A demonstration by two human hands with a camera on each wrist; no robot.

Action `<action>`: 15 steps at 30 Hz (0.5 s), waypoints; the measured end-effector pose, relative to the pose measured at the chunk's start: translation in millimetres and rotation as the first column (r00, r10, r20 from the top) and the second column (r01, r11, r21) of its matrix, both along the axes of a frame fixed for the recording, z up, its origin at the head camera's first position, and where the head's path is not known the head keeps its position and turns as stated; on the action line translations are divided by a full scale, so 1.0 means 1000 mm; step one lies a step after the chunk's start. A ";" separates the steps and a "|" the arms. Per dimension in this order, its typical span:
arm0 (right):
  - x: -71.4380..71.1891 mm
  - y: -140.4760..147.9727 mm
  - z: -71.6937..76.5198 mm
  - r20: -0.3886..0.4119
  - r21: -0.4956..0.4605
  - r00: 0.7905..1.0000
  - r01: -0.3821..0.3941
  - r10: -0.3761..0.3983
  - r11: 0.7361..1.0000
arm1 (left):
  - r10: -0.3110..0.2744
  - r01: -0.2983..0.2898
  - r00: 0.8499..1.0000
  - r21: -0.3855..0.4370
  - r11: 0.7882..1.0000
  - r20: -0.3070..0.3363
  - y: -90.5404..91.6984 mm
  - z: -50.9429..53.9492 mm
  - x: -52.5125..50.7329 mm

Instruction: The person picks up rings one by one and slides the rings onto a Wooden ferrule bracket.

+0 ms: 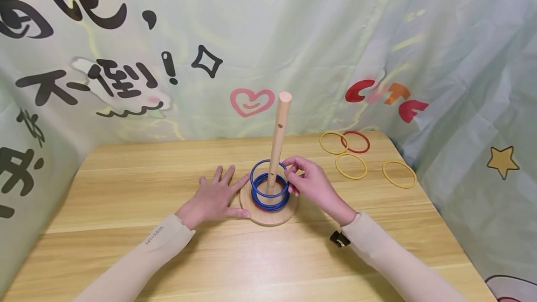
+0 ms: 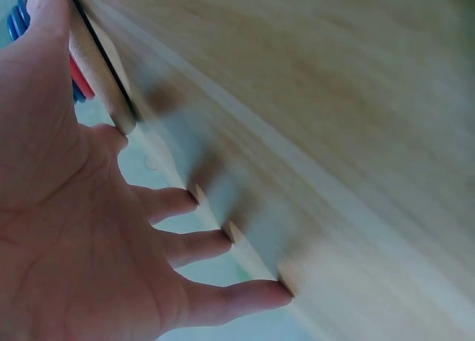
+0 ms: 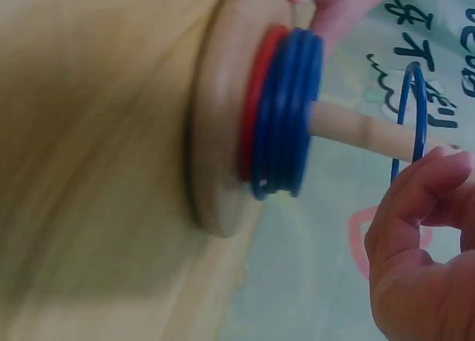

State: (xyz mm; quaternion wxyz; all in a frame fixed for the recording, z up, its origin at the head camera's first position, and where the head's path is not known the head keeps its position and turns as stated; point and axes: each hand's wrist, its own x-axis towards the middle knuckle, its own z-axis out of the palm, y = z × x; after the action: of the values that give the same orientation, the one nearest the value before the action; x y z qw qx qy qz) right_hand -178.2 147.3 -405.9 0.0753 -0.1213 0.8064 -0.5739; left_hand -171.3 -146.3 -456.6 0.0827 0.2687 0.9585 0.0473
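Bottom red ring point(image 3: 256, 107) partly hidden

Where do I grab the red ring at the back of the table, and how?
Probably pinch the right rim of the red ring, coming from above and the right: it lies flat, and its left side overlaps a yellow ring.

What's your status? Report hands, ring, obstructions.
Left hand spread, touching base. Right hand pinching blue ring, around peg, above stack. No obstruction seen between ring and stack.
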 end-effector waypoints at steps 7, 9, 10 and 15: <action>-0.003 0.003 -0.019 0.002 0.116 0.999 -0.040 0.040 0.992 | 0.002 -0.002 1.000 -0.003 1.000 -0.002 0.000 -0.004 0.000; -0.003 0.004 -0.023 -0.001 0.142 0.999 -0.045 0.046 0.989 | 0.000 0.000 1.000 0.006 1.000 0.004 0.001 -0.003 0.001; -0.003 0.004 -0.024 -0.005 0.155 0.999 -0.050 0.051 0.987 | 0.000 0.000 1.000 0.007 1.000 0.007 0.001 -0.002 0.001; -0.004 0.005 -0.028 -0.008 0.215 0.998 -0.065 0.068 0.974 | 0.003 -0.003 1.000 0.005 1.000 0.007 0.000 -0.001 0.002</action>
State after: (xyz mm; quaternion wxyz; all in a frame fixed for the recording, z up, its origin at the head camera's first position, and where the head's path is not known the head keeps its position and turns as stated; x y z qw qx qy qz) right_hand -182.4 152.2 -434.1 0.1007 -0.1438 0.8598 -0.4796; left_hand -169.5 -146.5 -457.7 0.0854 0.2671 0.9585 0.0509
